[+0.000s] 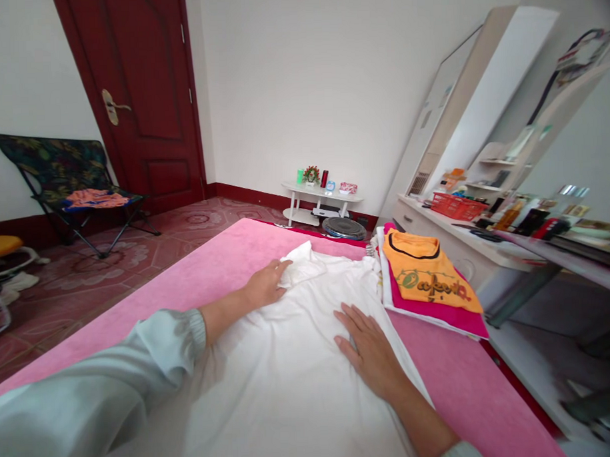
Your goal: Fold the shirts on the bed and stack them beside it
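A white garment, which looks like a T-shirt (290,375), lies spread over the pink bed cover, with soft creases across it. At its far left part, a bunched, folded-over piece of the cloth meets the fingers of my left hand (265,285), which are closed on its edge. My right hand (366,346) rests flat on the garment's right side, fingers spread and palm down, holding nothing. Beyond my right hand sits a stack of folded clothes, with an orange T-shirt (426,267) on top and a magenta piece (412,308) under it.
The pink bed cover (211,258) extends around the garment. On the right stands a dressing table (435,220) with a red basket (457,206) and bottles. A low white stand (293,187) is by the far wall; a folding chair (47,167) stands left near the red door (150,80).
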{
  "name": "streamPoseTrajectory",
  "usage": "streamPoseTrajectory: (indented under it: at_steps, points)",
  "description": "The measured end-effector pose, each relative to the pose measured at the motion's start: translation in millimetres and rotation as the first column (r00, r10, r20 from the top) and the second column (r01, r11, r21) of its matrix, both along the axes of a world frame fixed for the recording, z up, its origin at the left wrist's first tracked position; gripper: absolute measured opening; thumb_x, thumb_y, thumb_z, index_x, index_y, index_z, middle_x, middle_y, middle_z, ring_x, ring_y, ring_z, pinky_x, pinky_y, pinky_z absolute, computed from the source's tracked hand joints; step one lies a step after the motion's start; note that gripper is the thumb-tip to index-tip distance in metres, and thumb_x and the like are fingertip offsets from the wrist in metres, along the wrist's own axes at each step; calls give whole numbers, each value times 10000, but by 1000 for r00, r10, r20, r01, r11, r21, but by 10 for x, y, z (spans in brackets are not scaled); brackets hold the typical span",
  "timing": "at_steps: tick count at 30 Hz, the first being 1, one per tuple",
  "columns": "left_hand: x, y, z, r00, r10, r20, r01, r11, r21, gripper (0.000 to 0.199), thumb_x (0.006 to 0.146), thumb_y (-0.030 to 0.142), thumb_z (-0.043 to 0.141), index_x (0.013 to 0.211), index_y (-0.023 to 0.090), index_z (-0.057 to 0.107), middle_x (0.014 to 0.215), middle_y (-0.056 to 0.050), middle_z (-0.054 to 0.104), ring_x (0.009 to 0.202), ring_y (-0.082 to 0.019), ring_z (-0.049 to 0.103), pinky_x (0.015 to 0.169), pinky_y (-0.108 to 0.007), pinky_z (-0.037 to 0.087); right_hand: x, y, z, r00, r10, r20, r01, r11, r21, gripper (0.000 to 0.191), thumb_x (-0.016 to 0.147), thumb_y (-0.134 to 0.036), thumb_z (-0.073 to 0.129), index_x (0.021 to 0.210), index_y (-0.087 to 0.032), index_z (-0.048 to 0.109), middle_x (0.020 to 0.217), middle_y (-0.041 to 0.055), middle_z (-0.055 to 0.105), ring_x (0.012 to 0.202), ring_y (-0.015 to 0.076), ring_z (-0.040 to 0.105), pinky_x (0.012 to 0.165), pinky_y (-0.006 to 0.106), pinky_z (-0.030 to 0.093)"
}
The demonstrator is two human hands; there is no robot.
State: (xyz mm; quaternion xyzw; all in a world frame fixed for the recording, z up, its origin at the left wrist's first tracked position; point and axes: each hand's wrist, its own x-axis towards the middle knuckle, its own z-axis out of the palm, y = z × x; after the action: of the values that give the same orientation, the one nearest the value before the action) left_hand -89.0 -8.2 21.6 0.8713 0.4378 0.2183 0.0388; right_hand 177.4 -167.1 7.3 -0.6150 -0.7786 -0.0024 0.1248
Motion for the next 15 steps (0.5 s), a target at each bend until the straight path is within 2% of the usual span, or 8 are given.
streamPoseTrajectory:
  at_steps: [3,5,8,11,15]
  points:
    - [21,171,-22,991,69,116,-48,983,-175,750,674,372,707,1340,211,402,1169,-98,533,986,-222,581,851,-306,470,3,6,-3,1000,-3,-7,3,1000,0,501,934,-487,304,1395,-302,365,1508,-4,274,1393,214,208,1122,470,194]
    - [33,285,-7,963,169,210,-101,949,-298,709,687,464,687,1298,185,462,1100,-97,574,898,-204,611,781,-290,494,2,11,0,1000,-5,-12,5,1000,-5,498,932,-483,311,1392,-301,370,1506,-4,279,1392,213,211,1123,468,192]
    - [69,382,24,917,284,280,-154,900,-408,641,720,424,657,1276,152,490,978,-77,626,701,-155,624,627,-257,505,2,16,5,1000,-6,-23,6,1000,-9,490,930,-475,323,1385,-302,381,1501,-3,291,1390,212,216,1123,464,192]
    - [155,344,31,932,217,289,-104,927,-362,585,630,252,715,1195,171,587,892,-40,643,685,-150,617,627,-242,501,7,16,5,999,-4,-35,4,1000,-4,484,929,-469,330,1379,-299,391,1498,2,299,1387,210,225,1122,461,195]
    - [297,214,34,949,75,307,-3,973,-230,395,610,86,618,971,205,727,911,-29,654,820,-164,614,767,-235,485,19,14,1,999,-6,-44,6,1000,0,481,929,-468,333,1374,-296,395,1495,0,306,1386,205,230,1123,459,195]
